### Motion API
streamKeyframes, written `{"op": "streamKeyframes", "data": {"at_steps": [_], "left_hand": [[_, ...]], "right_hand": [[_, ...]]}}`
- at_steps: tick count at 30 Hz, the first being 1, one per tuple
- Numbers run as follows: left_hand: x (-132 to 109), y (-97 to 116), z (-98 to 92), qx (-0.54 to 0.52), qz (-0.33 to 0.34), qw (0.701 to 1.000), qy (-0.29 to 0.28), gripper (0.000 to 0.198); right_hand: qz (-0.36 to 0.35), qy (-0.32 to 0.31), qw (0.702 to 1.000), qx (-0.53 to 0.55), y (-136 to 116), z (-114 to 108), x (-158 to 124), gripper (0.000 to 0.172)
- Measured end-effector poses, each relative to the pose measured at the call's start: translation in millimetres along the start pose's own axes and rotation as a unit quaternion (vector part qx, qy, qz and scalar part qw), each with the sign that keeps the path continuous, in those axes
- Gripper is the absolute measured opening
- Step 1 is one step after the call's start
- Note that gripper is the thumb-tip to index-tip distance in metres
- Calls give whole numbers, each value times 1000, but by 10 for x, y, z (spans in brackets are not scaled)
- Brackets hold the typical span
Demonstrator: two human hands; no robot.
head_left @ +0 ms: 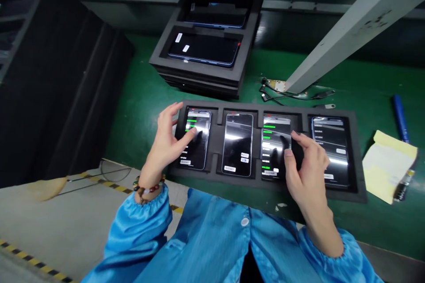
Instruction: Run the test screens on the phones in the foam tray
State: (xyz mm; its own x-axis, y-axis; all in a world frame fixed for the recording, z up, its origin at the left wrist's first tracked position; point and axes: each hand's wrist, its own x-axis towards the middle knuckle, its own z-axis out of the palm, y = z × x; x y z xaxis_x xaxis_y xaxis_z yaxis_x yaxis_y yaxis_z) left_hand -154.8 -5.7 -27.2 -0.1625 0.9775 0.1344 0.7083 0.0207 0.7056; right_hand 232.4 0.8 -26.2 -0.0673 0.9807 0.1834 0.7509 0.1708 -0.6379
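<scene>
Several smartphones lie face up in the cut-outs of a black foam tray. My left hand spans the tray's left end, fingers at its far-left corner and thumb over the lit screen of the leftmost phone; the fingers are apart. Beside it, the second phone has a dark screen with small white labels. At the right edge of the third phone, whose screen shows green and white text, my right hand rests with thumb and forefinger apart. That hand partly covers the rightmost phone.
Behind the tray stands a stack of foam trays with more phones. Black cables lie by a slanted grey post. Yellow paper and a blue pen are at right. Tall black foam stacks stand left.
</scene>
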Motion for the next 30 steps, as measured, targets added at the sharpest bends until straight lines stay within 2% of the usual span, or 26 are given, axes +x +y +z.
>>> {"op": "streamKeyframes", "data": {"at_steps": [3, 5, 8, 12, 19, 25, 27, 30], "left_hand": [[108, 248, 159, 118, 48, 992, -19, 89], [173, 378, 276, 159, 37, 986, -23, 91], [227, 490, 403, 177, 10, 984, -6, 84], [223, 541, 463, 174, 13, 985, 7, 73], [198, 529, 446, 133, 29, 991, 6, 66], [201, 387, 354, 95, 77, 991, 53, 82], [165, 310, 272, 67, 62, 994, 66, 85], [54, 183, 122, 19, -13, 997, 76, 71]], "right_hand": [[0, 1, 1000, -3, 4, 3, 1, 41], [1, 1, 1000, -3, 7, 3, 0, 41], [2, -2, 1000, 3, 6, 2, 3, 41], [14, -7, 1000, 15, -6, -3, 19, 40], [20, -20, 999, 18, -13, -14, 24, 40], [15, -14, 1000, 21, 4, 2, 21, 40], [17, -13, 1000, 22, 1, 0, 19, 40], [7, -3, 1000, 29, -11, -40, 15, 39]]}}
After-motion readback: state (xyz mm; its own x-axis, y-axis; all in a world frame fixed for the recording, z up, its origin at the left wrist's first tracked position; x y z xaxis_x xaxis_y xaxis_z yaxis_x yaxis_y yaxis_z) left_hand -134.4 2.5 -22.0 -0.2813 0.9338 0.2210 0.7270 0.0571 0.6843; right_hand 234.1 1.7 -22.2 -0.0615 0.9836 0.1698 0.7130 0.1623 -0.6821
